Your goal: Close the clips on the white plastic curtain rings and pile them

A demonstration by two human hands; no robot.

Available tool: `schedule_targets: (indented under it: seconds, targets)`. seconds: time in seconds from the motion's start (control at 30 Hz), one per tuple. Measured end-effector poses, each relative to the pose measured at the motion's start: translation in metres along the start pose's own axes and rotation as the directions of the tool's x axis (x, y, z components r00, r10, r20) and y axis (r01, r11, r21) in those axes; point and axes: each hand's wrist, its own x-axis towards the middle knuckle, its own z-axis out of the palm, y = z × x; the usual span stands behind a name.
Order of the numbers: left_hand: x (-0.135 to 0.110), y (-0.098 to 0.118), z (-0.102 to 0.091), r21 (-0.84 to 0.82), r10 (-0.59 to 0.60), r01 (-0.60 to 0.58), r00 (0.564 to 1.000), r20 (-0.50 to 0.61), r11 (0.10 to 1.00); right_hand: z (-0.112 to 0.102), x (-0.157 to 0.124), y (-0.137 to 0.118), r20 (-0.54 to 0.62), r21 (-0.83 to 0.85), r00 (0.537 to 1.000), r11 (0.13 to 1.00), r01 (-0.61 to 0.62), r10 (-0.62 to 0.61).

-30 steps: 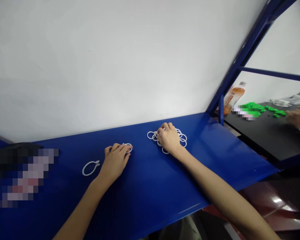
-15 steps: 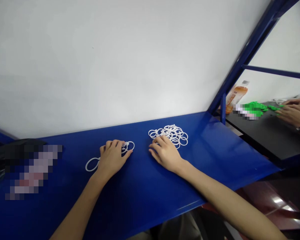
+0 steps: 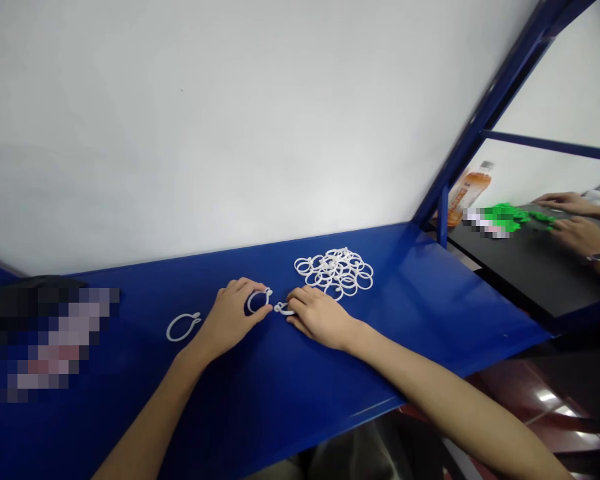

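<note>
My left hand [image 3: 229, 319] rests on the blue table [image 3: 300, 373] and pinches a white plastic ring [image 3: 258, 300] between thumb and fingers. My right hand [image 3: 318, 316] lies just right of it, fingers curled over another white ring [image 3: 281, 308] whose end sticks out toward the left hand. A pile of several white rings [image 3: 336, 272] lies behind my right hand. A single white ring [image 3: 183, 326] lies on the table to the left of my left hand.
A white wall rises behind the table. A blue frame post [image 3: 443, 217] stands at the right end. Beyond it, another person's hands [image 3: 577, 230] work at a black table [image 3: 530, 263] with green parts [image 3: 505, 215] and an orange bottle [image 3: 469, 190].
My right hand has left the ring pile and drawn a ring back toward my left hand. My left hand shifted slightly right with its ring. The other person's hands moved.
</note>
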Motion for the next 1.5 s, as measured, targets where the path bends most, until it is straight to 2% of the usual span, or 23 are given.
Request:
schedule_targets:
  seconds: [0.13, 0.23, 0.33, 0.43, 0.6, 0.8, 0.9, 1.07, 1.23, 1.3, 1.5]
  targets:
    - [-0.001, -0.006, 0.0, 0.084, -0.004, 0.01, 0.998, -0.068, 0.996, -0.004, -0.001, 0.005, 0.003, 0.025, 0.999, 0.999, -0.035, 0.035]
    - [-0.005, -0.002, 0.001, 0.11, 0.092, -0.087, 0.995, -0.046, 0.99, -0.007, -0.004, 0.007, 0.001, 0.066, 0.994, 0.992, -0.108, 0.108]
    - [-0.007, 0.01, 0.006, 0.043, 0.204, -0.205, 0.979, 0.012, 0.978, -0.01, -0.005, 0.008, -0.004, 0.091, 0.986, 0.982, -0.163, 0.164]
    - [-0.007, 0.019, 0.013, -0.022, 0.279, -0.278, 0.959, 0.043, 0.96, -0.011, -0.007, 0.01, -0.004, 0.105, 0.993, 0.988, -0.115, 0.116]
    - [-0.003, 0.017, 0.02, 0.014, 0.264, -0.264, 0.964, -0.011, 0.964, -0.015, -0.007, 0.007, 0.012, 0.154, 0.998, 0.986, -0.06, 0.059]
    - [-0.003, 0.015, 0.017, 0.033, 0.288, -0.287, 0.957, -0.021, 0.957, -0.017, -0.006, -0.001, 0.033, 0.217, 0.965, 0.94, -0.262, 0.261]
    - [-0.004, 0.017, 0.016, 0.036, 0.299, -0.297, 0.954, -0.031, 0.954, -0.012, -0.006, 0.001, 0.037, 0.206, 0.953, 0.931, -0.301, 0.3]
    - [-0.005, 0.02, 0.017, 0.037, 0.29, -0.288, 0.955, -0.056, 0.957, -0.007, -0.008, 0.006, 0.022, 0.229, 0.969, 0.942, -0.246, 0.248]
    - [-0.006, 0.021, 0.016, 0.092, 0.281, -0.272, 0.952, -0.119, 0.958, -0.005, -0.008, 0.007, 0.004, 0.242, 0.994, 0.964, -0.107, 0.109]
    - [-0.007, 0.021, 0.016, 0.144, 0.327, -0.306, 0.931, -0.159, 0.941, -0.004, -0.008, 0.006, -0.01, 0.244, 0.998, 0.968, -0.059, 0.064]
    - [-0.009, 0.025, 0.011, 0.287, 0.505, -0.435, 0.826, -0.249, 0.853, -0.003, -0.009, 0.001, -0.072, 0.245, 0.997, 0.969, 0.017, 0.001]
